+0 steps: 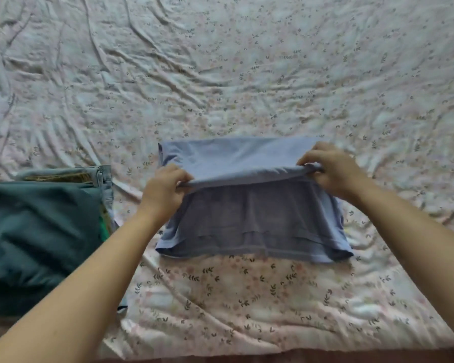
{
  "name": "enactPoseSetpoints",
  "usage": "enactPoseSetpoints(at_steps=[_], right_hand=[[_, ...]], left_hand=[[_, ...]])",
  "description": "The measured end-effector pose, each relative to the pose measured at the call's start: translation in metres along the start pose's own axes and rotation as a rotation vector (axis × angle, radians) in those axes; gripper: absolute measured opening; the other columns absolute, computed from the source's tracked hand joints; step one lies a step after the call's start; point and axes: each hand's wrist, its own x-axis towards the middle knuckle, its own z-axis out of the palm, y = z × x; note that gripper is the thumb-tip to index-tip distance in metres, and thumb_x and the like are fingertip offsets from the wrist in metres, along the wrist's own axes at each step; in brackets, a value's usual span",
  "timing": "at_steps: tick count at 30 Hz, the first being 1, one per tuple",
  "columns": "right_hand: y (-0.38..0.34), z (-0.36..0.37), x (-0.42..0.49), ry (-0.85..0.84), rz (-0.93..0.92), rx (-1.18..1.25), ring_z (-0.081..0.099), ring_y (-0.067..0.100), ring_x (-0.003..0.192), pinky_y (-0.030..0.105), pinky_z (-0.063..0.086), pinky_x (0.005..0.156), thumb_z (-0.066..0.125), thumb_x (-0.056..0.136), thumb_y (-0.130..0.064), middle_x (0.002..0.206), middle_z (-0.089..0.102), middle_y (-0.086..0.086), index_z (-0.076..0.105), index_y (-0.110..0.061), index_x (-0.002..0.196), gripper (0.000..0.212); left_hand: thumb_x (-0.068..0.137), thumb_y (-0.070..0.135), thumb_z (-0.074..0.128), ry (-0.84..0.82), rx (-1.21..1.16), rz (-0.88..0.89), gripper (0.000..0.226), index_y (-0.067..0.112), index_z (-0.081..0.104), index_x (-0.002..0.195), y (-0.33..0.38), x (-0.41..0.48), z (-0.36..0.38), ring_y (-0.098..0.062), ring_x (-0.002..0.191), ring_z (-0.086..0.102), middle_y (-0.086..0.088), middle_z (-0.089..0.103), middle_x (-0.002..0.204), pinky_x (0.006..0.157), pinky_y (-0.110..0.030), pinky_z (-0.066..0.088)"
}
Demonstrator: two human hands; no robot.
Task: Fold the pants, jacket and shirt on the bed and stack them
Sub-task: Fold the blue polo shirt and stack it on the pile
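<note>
While both hands pinch the same fold, count on the bed point(247, 74) is three garments: one blue shirt point(252, 224), one teal jacket point(37, 231), one pair of pale denim pants point(106, 184). Shirt sits centre-near, soft thin knit, roughly rectangular, already narrowed — its far half is lifted into a raised crease running left to right. Left hand point(165, 189) is clenched on the left end of that crease, thumb and fingers closed over the fabric. Right hand point(330, 169) grasps the right end the same way, knuckles up. The shirt's near hem lies flat on the sheet, a stitched band visible along it.

Jacket is at the left edge, folded into a thick smooth block, matte woven cloth with a few soft creases. It lies on top of the pants — only a strip of denim and a seam show along the far and right sides. Stack and shirt are near but not touching.

Sheet is a wrinkled pale floral print, small leaf sprigs.
</note>
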Motion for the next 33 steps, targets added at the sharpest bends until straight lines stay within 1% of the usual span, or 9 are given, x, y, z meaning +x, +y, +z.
enactPoseSetpoints(at_steps=[7,9,11,14,19,22,25,28,33], right_hand=[[0.032,0.102,-0.081,-0.134,0.163,-0.032,0.052,0.034,0.092,0.036,0.042,0.073,0.057,0.076,0.009,0.088,0.046,0.009,0.07,-0.01,0.096,0.031],[0.036,0.117,-0.096,-0.053,0.281,0.06,0.054,0.032,0.091,0.032,0.041,0.074,0.06,0.078,0.005,0.09,0.049,0.01,0.068,-0.007,0.096,0.024],[0.032,0.123,-0.102,0.073,0.485,0.25,0.054,0.025,0.09,0.024,0.036,0.073,0.063,0.082,-0.005,0.098,0.054,0.012,0.061,-0.004,0.103,0.021],[0.027,0.131,-0.098,0.242,0.725,0.526,0.049,0.017,0.089,0.016,0.032,0.069,0.064,0.085,-0.016,0.1,0.051,0.008,0.048,-0.002,0.113,0.035],[0.027,0.146,-0.083,0.324,0.913,0.704,0.054,0.026,0.1,0.04,0.047,0.09,0.067,0.082,-0.02,0.113,0.051,0.012,0.042,-0.005,0.116,0.045],[0.028,0.145,-0.086,0.37,0.898,0.752,0.059,0.03,0.102,0.046,0.05,0.091,0.068,0.08,-0.017,0.112,0.059,0.016,0.049,-0.01,0.107,0.033],[0.029,0.135,-0.101,0.372,0.815,0.709,0.059,0.03,0.1,0.045,0.05,0.089,0.07,0.08,-0.018,0.106,0.06,0.014,0.053,-0.008,0.109,0.035],[0.024,0.135,-0.123,0.316,0.78,0.66,0.058,0.029,0.1,0.044,0.049,0.09,0.068,0.081,-0.015,0.107,0.061,0.013,0.055,-0.007,0.109,0.031],[0.017,0.143,-0.141,0.25,0.852,0.563,0.052,0.023,0.097,0.038,0.044,0.086,0.062,0.085,-0.011,0.114,0.054,0.016,0.049,-0.002,0.116,0.034]], left_hand=[[0.07,0.004,0.067,-0.121,0.077,-0.11,0.008,0.008,0.069,0.077,-0.033,-0.095,0.094,-0.037,0.071,0.058,-0.015,0.059,0.075,0.062,-0.042,0.048],[0.079,0.007,0.067,-0.096,-0.039,-0.286,0.013,0.005,0.065,0.091,-0.033,-0.104,0.102,-0.034,0.083,0.057,-0.015,0.059,0.088,0.073,-0.039,0.047],[0.083,0.018,0.066,-0.017,-0.193,-0.519,0.026,0.007,0.055,0.104,-0.027,-0.106,0.103,-0.022,0.086,0.054,-0.01,0.054,0.099,0.073,-0.029,0.042],[0.084,0.026,0.065,0.124,-0.352,-0.713,0.039,0.012,0.046,0.115,-0.013,-0.1,0.1,-0.016,0.084,0.053,-0.006,0.052,0.103,0.071,-0.027,0.039],[0.086,0.02,0.063,0.204,-0.556,-0.889,0.042,0.013,0.041,0.122,-0.007,-0.092,0.109,-0.02,0.09,0.054,-0.006,0.054,0.101,0.079,-0.03,0.043],[0.087,0.008,0.059,0.324,-0.717,-0.872,0.027,0.016,0.044,0.108,-0.004,-0.095,0.11,-0.023,0.086,0.059,-0.013,0.059,0.096,0.07,-0.02,0.049],[0.088,0.002,0.056,0.413,-0.749,-0.822,0.023,0.014,0.044,0.104,-0.001,-0.104,0.105,-0.011,0.075,0.055,-0.003,0.055,0.086,0.061,-0.008,0.047],[0.089,0.002,0.054,0.368,-0.748,-0.861,0.022,0.014,0.043,0.104,0.001,-0.123,0.104,-0.008,0.074,0.054,0.001,0.053,0.083,0.064,-0.012,0.046],[0.09,0.011,0.055,0.227,-0.546,-1.037,0.018,0.012,0.046,0.105,-0.002,-0.144,0.11,-0.023,0.087,0.056,-0.008,0.056,0.096,0.077,-0.034,0.046]])
